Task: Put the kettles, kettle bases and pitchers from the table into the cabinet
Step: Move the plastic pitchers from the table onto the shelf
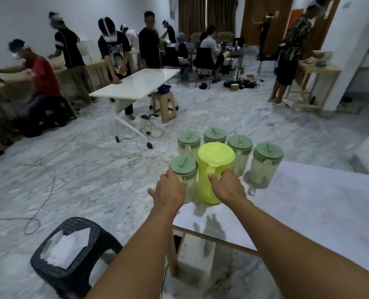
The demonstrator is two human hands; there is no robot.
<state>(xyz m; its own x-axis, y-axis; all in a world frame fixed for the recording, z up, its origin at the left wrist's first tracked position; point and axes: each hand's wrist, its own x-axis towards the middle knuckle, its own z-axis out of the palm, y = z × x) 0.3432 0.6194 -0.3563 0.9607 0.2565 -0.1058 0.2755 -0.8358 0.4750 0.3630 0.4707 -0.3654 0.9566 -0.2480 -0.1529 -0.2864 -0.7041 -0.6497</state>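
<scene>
- The yellow-green pitcher is standing upright at the lower centre of the frame, on the near corner of the white table; five clear pitchers with dull green lids are being kept around it, touching or just beside it.
- The right hand is being wrapped around the yellow-green pitcher's right side, near where the handle seems to sit; the fingers are curled on the plastic, though whether the grip is fully clamped cannot be told.
- The left hand is being laid against the nearest clear pitcher at its left; the fingers are spread and pressed on its wall rather than closed round it.
- The hands are being held apart, one on each pitcher.
- The pitchers are being judged light, thin-walled plastic; stiff enough for a firm grip, smooth and possibly slippery; the handle or the upper body under the lid is being judged the safest hold.
- Every lid is being seen in place; the clear pitchers are looking empty; the contents of the yellow-green one cannot be told through its tinted wall.
- No cabinet is being shown in the frame; the black stool at the lower left is carrying white paper.
</scene>
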